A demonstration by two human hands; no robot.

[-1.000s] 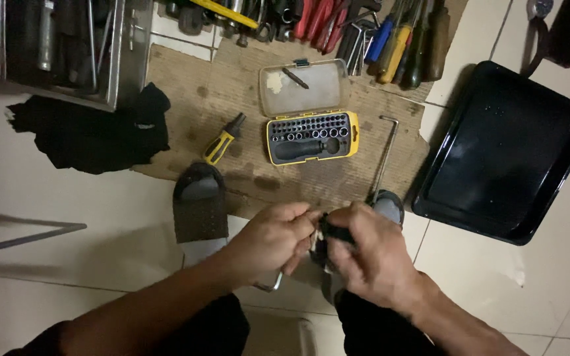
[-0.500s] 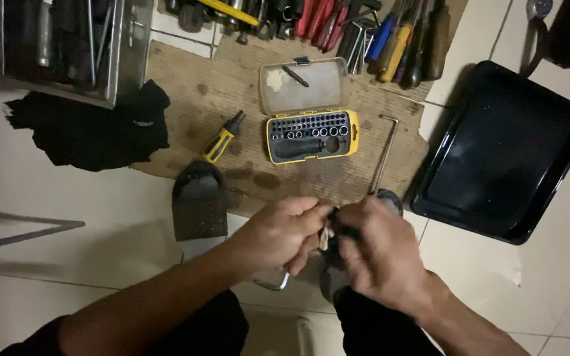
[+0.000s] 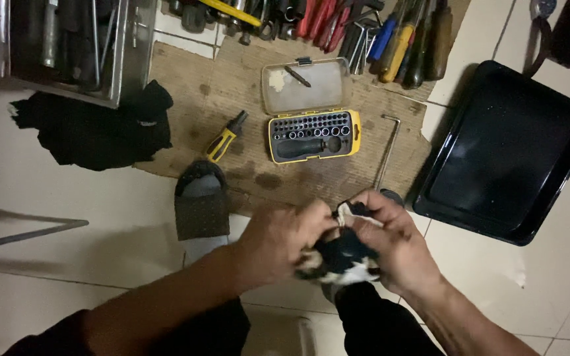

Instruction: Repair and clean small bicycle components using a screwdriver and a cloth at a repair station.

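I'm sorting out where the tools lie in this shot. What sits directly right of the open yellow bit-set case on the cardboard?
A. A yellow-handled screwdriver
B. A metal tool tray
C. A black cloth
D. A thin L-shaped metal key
D: the L-shaped metal key lies just right of the yellow bit-set case, while the yellow-handled screwdriver and black cloth lie to its left.

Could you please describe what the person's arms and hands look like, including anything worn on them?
Both forearms are bare, with no sleeves reaching into view. The left hand and the right hand wear no gloves; no watch, ring or bracelet shows in this dim, slightly blurred view.
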